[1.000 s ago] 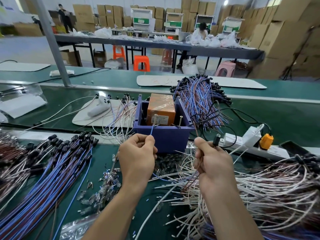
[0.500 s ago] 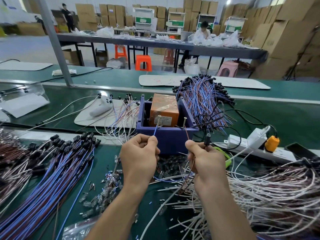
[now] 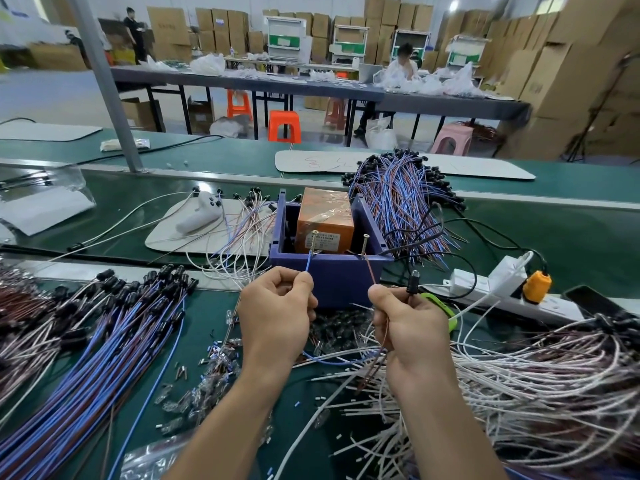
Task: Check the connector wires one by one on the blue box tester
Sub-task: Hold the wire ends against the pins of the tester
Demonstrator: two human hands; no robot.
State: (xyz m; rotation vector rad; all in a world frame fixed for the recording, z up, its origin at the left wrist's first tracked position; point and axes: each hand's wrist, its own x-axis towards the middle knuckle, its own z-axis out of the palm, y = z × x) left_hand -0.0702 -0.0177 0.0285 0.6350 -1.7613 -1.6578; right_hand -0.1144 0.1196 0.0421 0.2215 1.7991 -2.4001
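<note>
Head view: the blue box (image 3: 332,275) sits mid-bench, with two upright screws at its near wall. Just in front of it, the left hand (image 3: 277,313) pinches a blue wire (image 3: 309,263) whose tip seems to touch the left screw (image 3: 314,241). The right hand (image 3: 412,327) grips a brown wire (image 3: 370,271) that rises toward the right screw (image 3: 364,245), with a black connector (image 3: 412,282) poking above its fingers. One lead looks to be under test. Next, both tips must meet their screws together. Then a fresh wire comes from the white pile (image 3: 536,375) right of the box.
</note>
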